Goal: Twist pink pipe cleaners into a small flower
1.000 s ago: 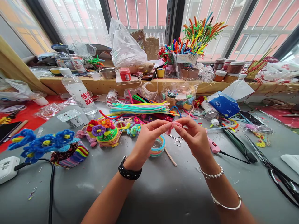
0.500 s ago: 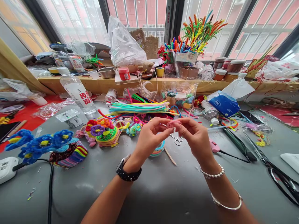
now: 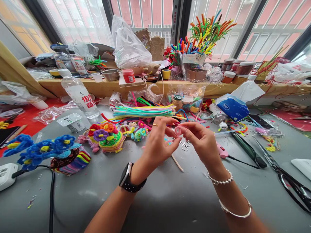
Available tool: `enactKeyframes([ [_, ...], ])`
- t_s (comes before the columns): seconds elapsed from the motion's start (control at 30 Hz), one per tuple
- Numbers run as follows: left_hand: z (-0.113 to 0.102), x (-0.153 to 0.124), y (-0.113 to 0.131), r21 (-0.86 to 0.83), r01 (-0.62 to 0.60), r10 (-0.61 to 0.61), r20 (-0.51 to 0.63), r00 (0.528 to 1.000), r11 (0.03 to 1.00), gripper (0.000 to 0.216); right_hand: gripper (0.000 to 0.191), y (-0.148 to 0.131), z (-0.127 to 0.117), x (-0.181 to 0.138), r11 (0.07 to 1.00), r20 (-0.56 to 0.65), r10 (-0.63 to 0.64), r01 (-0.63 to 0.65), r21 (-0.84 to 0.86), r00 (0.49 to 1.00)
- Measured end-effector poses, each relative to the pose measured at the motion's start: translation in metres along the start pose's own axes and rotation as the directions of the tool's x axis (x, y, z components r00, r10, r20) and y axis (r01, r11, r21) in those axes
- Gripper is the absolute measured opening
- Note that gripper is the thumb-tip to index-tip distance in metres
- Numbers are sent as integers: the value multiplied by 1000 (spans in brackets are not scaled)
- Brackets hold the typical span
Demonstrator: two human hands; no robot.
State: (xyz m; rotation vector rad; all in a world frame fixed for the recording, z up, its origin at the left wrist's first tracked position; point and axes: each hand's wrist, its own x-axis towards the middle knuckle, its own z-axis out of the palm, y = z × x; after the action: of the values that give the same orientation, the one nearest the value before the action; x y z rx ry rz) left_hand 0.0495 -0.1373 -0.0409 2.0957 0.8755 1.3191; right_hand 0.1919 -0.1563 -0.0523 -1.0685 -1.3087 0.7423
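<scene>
Both my hands meet above the middle of the grey table (image 3: 155,200). Between their fingertips sits a small pink pipe-cleaner piece (image 3: 178,130), curled into a little coil. My left hand (image 3: 159,142), with a ring and a black watch on the wrist, has turned palm-up and pinches the coil from the left. My right hand (image 3: 200,142), with bead and metal bracelets, pinches it from the right. Just below the hands lie small scissors (image 3: 185,145) and a thin wooden stick (image 3: 177,162).
A bundle of pastel pipe cleaners (image 3: 144,111) lies behind the hands, finished flower pieces (image 3: 107,136) and blue flowers (image 3: 39,150) to the left. A water bottle (image 3: 77,94), a pink glue gun (image 3: 222,151), large black scissors (image 3: 291,184) and a tissue pack (image 3: 232,108) surround them.
The pink piece has gone from a loose strand to a small tight coil. My left hand has rotated palm-up and risen slightly; the right hand has stayed nearly in place.
</scene>
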Motion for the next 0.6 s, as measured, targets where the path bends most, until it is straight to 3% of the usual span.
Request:
enactKeyframes([
  [0.1, 2, -1, -1, 292, -234, 250, -15, 968, 927, 26, 15, 2, 1, -1, 991, -43, -75, 69, -116, 996],
  [0.2, 2, -2, -4, 448, -325, 379, -34, 925, 833, 25, 14, 3, 1, -2, 964, -41, -153, 140, -228, 987],
  [0.3, 0, -2, -6, 587, -357, 449, -11, 894, 726, 21, 14, 4, 0, -3, 946, -9, -180, 170, -275, 984],
  [0.47, -4, -2, -5, 751, -448, 537, 148, 830, 486, 22, 13, 4, -2, -2, 953, -29, -175, 161, -258, 984],
  [0.6, -1, -1, -4, 736, -450, 536, 141, 832, 506, 20, 12, 3, -1, -2, 952, -22, -173, 161, -258, 985],
])
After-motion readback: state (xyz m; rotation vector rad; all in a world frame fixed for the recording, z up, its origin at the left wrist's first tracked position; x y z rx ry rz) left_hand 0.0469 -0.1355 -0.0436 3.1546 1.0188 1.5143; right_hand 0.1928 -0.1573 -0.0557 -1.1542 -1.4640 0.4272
